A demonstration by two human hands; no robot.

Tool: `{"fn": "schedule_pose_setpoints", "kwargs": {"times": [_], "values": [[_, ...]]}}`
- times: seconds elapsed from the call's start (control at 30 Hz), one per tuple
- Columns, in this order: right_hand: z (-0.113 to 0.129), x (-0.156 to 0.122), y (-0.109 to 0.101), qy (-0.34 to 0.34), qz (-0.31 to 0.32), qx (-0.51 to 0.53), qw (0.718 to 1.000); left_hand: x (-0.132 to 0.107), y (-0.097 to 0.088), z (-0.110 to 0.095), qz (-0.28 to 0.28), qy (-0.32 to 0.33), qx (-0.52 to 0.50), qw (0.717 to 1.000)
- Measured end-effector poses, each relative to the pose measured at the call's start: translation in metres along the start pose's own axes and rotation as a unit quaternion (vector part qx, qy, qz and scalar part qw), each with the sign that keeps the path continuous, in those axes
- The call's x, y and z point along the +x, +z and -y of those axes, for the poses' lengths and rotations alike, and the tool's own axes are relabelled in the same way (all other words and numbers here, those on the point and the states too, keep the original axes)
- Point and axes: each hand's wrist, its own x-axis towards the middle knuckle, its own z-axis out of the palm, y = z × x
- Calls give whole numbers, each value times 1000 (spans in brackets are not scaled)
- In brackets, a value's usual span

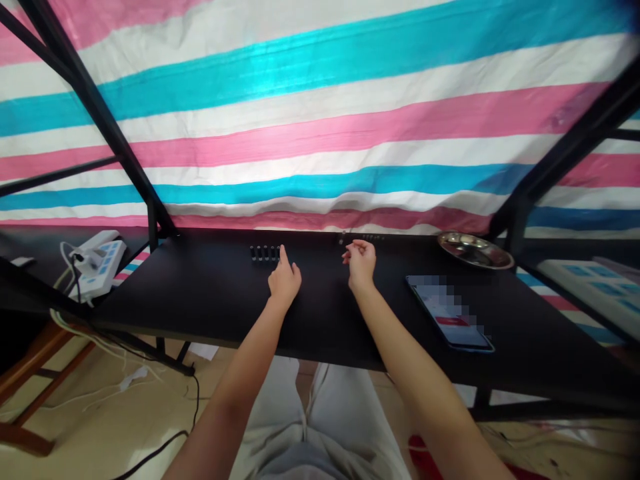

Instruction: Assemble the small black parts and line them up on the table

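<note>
A short row of small dark upright pieces with shiny ends, perhaps screws (259, 254), lines the back left of the black table (200, 287). At the right end of this row is my left hand (285, 280), its index finger stretched out over or against the last piece. The thumb stands apart and the other fingers are curled. My right hand (361, 263) is raised over the table with its fingertips pinched together; whatever they hold is too small to name. Just behind it, tiny metal bits (373, 237) lie close to the back edge.
A phone (450, 313) lies to the right, with a shiny metal dish (475, 251) behind it. Striped sheeting (320, 133) hangs along the back, between black frame posts (100, 107). A power strip (103, 270) with cables is at the left.
</note>
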Motion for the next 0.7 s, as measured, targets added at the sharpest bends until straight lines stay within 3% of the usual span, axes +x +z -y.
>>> {"fn": "schedule_pose_setpoints", "kwargs": {"times": [0.17, 0.37, 0.5, 0.6, 0.7], "values": [[13, -37, -1, -73, 28, -65, 995, 10, -13, -3, 7, -23, 62, 998], [22, -48, -4, -103, 36, -128, 986, 28, -24, -10, 71, -2, 157, 985], [23, -51, -4, -123, 55, -126, 983, 36, -27, -9, 68, 41, 196, 977], [22, -52, -4, -131, 62, -129, 981, 39, -27, -6, 52, 71, 164, 983], [21, -51, -3, -131, 63, -131, 981, 39, -17, -2, 30, 111, 14, 993]]}}
